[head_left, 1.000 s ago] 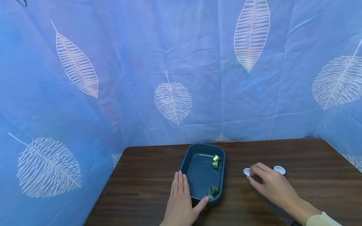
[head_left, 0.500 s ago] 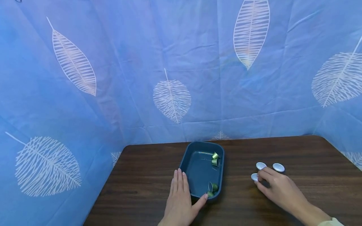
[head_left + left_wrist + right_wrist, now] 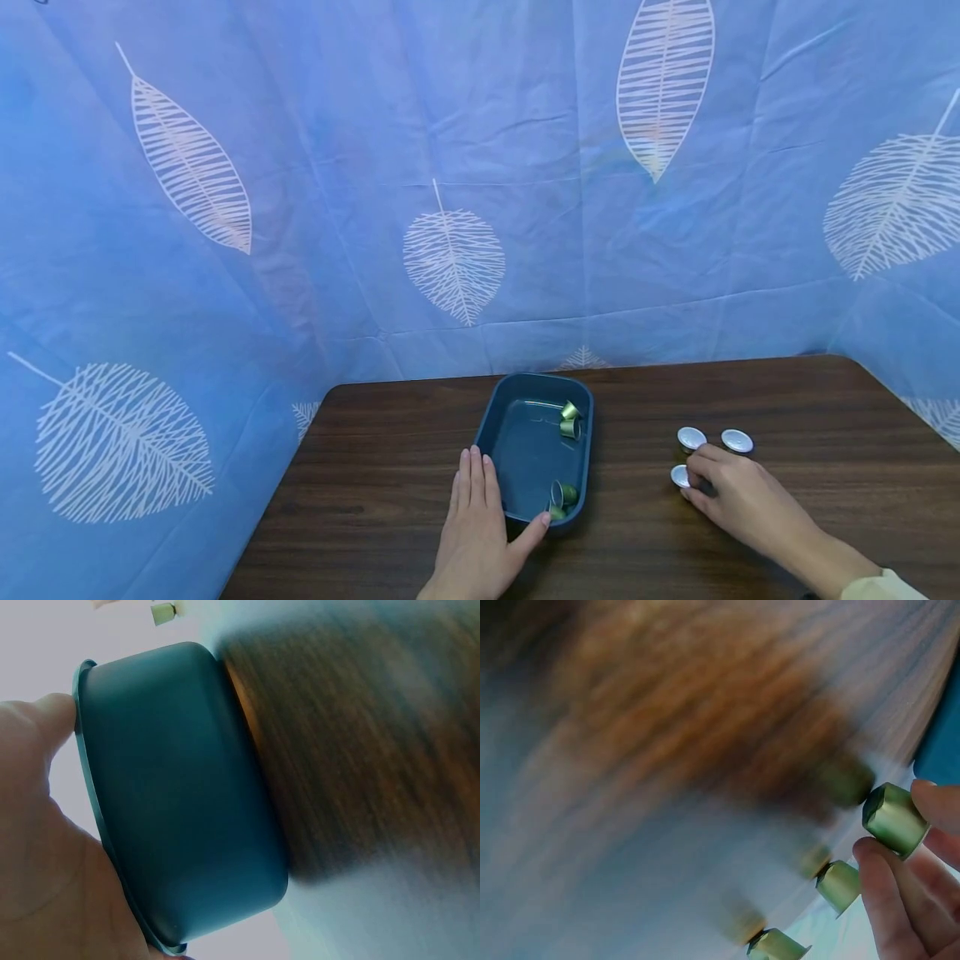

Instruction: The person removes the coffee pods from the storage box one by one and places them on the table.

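— Blue cloth (image 3: 337, 125), printed with white leaves, is noted as the backdrop. What is seen below it?
— Dark wood grain: a table (image 3: 375, 475). On it a deep teal tub (image 3: 525, 467) is set, its long sides running away from the person.
— How are the hands placed?
— Against the tub's left rim the left hand (image 3: 474, 533) is laid, four fingers straight and pressed together, thumb spread out to the near rim. By the right hand (image 3: 738, 500), well to the right of the tub, one green pod (image 3: 896, 817) is pinched between thumb and fingers, its silvery lid tilted.
— Is its base in contact with the wood?
— That cannot be told.
— And the other pods?
— Two standing pods (image 3: 692, 438), lids up, are found on the table just beyond the right hand, slightly apart. Four are counted inside the tub: two far pods (image 3: 569, 428) along the right wall, two near pods (image 3: 569, 495) in the near right corner, close to the left thumb.
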Demonstrator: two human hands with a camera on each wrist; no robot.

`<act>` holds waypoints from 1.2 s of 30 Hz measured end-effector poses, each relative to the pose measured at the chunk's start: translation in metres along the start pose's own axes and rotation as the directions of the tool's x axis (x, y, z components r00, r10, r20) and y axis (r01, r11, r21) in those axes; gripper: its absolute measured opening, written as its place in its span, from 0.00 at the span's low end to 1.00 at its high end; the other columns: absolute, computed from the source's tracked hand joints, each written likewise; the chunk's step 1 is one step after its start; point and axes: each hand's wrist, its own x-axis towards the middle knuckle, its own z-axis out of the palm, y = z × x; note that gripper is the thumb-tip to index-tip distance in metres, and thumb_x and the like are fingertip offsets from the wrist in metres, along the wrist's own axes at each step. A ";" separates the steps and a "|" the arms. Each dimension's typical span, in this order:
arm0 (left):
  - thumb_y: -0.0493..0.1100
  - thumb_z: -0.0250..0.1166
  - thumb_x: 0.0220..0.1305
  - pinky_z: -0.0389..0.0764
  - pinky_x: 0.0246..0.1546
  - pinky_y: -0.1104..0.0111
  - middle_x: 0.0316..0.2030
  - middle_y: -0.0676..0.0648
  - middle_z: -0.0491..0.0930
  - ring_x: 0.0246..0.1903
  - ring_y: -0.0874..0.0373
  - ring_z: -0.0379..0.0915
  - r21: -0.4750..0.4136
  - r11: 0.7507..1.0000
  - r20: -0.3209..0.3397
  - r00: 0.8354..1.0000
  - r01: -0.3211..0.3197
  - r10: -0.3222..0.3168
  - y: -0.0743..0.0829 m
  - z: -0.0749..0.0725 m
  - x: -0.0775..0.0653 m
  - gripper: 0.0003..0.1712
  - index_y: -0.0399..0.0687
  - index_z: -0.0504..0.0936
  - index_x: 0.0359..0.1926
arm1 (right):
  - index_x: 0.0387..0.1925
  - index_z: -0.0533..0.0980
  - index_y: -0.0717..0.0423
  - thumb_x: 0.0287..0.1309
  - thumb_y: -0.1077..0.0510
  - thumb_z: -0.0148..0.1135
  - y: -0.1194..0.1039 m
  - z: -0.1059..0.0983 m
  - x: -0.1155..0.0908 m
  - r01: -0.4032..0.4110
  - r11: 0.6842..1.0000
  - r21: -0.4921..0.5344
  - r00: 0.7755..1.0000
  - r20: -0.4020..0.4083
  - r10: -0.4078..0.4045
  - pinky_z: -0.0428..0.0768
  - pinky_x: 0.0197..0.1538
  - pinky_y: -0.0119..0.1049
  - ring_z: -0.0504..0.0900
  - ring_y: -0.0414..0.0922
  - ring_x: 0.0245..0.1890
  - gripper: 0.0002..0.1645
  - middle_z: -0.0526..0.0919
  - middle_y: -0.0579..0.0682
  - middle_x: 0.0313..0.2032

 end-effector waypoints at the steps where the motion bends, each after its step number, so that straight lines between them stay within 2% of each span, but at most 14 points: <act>1: 0.87 0.54 0.63 0.55 0.84 0.40 0.88 0.39 0.42 0.88 0.39 0.38 0.002 1.000 -0.001 1.000 0.000 0.000 0.000 0.000 0.000 0.70 0.40 0.53 0.86 | 0.27 0.73 0.41 0.44 0.61 0.88 0.000 -0.001 0.000 -0.009 1.000 -0.002 1.000 0.009 0.009 0.66 0.28 0.30 0.62 0.28 0.24 0.26 0.74 0.34 0.32; 5: 0.87 0.53 0.63 0.55 0.84 0.41 0.88 0.40 0.41 0.88 0.40 0.38 0.009 1.000 -0.005 1.000 0.001 -0.001 0.000 -0.001 0.000 0.70 0.41 0.52 0.86 | 0.27 0.73 0.38 0.45 0.58 0.88 0.001 -0.002 -0.002 -0.031 0.999 -0.018 0.999 0.011 0.031 0.64 0.28 0.30 0.60 0.27 0.23 0.26 0.73 0.32 0.32; 10: 0.87 0.54 0.64 0.55 0.84 0.40 0.88 0.39 0.42 0.87 0.39 0.38 0.011 1.000 -0.007 1.000 0.001 -0.001 0.000 -0.001 0.000 0.70 0.40 0.52 0.86 | 0.26 0.73 0.34 0.42 0.55 0.89 0.003 -0.001 -0.005 0.011 0.998 -0.056 0.998 -0.067 -0.015 0.61 0.23 0.29 0.58 0.24 0.20 0.27 0.74 0.29 0.31; 13: 0.86 0.55 0.64 0.55 0.83 0.40 0.88 0.38 0.42 0.87 0.39 0.39 0.006 1.000 -0.005 1.000 0.006 -0.006 0.001 -0.002 0.001 0.70 0.39 0.53 0.86 | 0.26 0.74 0.34 0.39 0.51 0.90 0.004 -0.001 -0.005 0.046 0.994 -0.095 0.990 -0.129 -0.058 0.58 0.20 0.28 0.56 0.23 0.18 0.26 0.75 0.30 0.30; 17: 0.86 0.55 0.64 0.55 0.84 0.40 0.88 0.39 0.41 0.88 0.39 0.38 -0.001 1.000 0.002 1.000 0.015 -0.015 0.001 -0.002 0.000 0.70 0.40 0.52 0.86 | 0.29 0.77 0.36 0.35 0.46 0.90 0.004 -0.003 -0.001 0.063 0.989 -0.136 0.982 -0.169 -0.086 0.55 0.19 0.27 0.56 0.22 0.18 0.25 0.77 0.32 0.30; 27: 0.86 0.55 0.64 0.54 0.83 0.39 0.88 0.39 0.41 0.88 0.39 0.37 -0.007 1.000 0.002 1.000 0.009 -0.009 0.001 -0.002 0.000 0.70 0.40 0.52 0.86 | 0.34 0.79 0.34 0.47 0.49 0.86 0.001 -0.004 -0.003 0.021 0.995 -0.100 0.999 -0.031 -0.024 0.59 0.20 0.29 0.60 0.24 0.21 0.20 0.78 0.31 0.35; 36: 0.87 0.54 0.63 0.55 0.84 0.40 0.88 0.41 0.41 0.88 0.39 0.37 0.007 1.000 0.001 1.000 0.014 -0.014 0.001 -0.001 -0.002 0.70 0.42 0.52 0.86 | 0.34 0.80 0.35 0.48 0.51 0.86 0.005 -0.005 -0.008 -0.006 0.996 -0.086 1.000 0.008 0.006 0.60 0.21 0.29 0.60 0.25 0.20 0.20 0.79 0.32 0.35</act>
